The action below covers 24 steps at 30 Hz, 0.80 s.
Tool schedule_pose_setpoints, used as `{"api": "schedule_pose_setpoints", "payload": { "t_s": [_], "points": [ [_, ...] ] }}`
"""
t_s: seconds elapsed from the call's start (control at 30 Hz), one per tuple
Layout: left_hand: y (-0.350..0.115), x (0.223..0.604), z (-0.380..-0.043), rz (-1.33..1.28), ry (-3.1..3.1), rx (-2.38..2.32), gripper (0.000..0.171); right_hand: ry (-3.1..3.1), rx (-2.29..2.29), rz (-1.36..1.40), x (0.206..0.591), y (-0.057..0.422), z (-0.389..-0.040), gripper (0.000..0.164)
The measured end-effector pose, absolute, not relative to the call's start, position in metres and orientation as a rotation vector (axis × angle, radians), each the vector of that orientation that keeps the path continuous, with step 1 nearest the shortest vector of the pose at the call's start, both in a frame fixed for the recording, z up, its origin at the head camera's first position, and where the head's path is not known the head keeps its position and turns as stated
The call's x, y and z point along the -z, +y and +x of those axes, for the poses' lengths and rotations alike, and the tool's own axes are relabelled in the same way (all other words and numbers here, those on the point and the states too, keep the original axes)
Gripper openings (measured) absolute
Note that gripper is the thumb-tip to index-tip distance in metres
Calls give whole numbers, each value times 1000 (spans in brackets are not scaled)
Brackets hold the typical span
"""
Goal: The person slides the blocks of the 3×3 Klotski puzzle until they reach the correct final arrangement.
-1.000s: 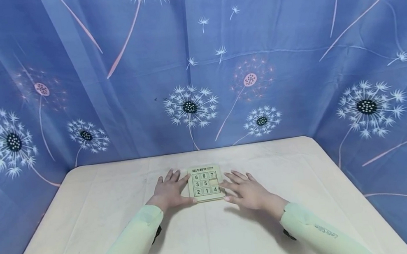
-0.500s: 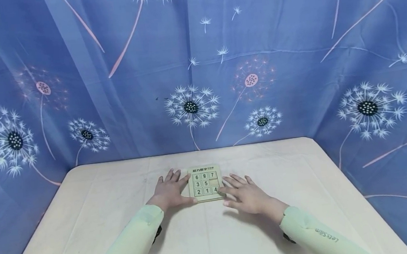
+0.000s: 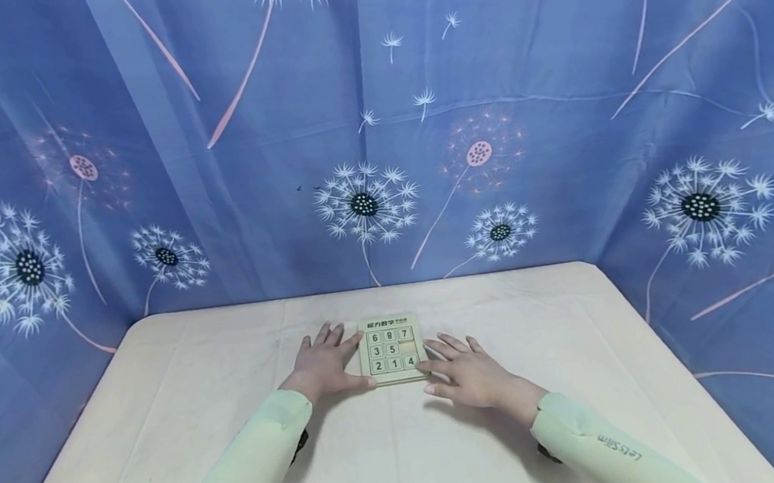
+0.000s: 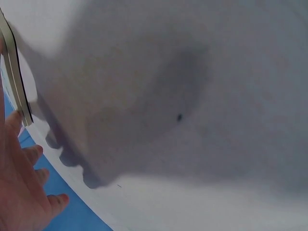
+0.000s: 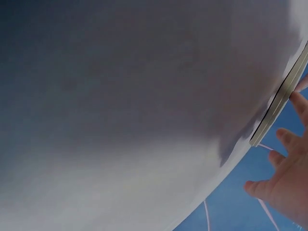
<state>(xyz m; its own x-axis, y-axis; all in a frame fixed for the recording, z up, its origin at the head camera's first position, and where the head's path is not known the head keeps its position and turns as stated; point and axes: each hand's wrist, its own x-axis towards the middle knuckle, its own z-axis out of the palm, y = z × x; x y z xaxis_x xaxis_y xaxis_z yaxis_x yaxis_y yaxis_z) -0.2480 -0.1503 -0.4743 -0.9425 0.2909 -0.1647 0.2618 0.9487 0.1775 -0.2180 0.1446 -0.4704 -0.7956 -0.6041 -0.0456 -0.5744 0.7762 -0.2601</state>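
The pale yellow-green, square number-tile puzzle board (image 3: 394, 377) lies flat on the off-white, round-cornered desk (image 3: 394, 445), just below the middle of the head frame. Looks light and stiff to me, probably wood or plastic, not fragile, though it might skate around if nudged. The left hand (image 3: 324, 365) has its fingers spread, unclenched, index and thumb touching the board's left edge, imo a solid place to brace it. The right hand (image 3: 470, 374) isn't gripping anything either, one fingertip at the pale square 4 tile (image 3: 411, 362). Tiles seem rigid, maybe slick, so I'd press their faces flat and lift the whole thing by its sides.
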Motion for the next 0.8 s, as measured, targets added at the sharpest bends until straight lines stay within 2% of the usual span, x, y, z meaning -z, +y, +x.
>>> {"api": "schedule_pose_setpoints", "payload": {
  "t_s": [0.8],
  "points": [
    [-149, 472, -247, 414, 2895, -211, 99, 2864, 314, -870, 472, 142, -222, 55]
  ]
}}
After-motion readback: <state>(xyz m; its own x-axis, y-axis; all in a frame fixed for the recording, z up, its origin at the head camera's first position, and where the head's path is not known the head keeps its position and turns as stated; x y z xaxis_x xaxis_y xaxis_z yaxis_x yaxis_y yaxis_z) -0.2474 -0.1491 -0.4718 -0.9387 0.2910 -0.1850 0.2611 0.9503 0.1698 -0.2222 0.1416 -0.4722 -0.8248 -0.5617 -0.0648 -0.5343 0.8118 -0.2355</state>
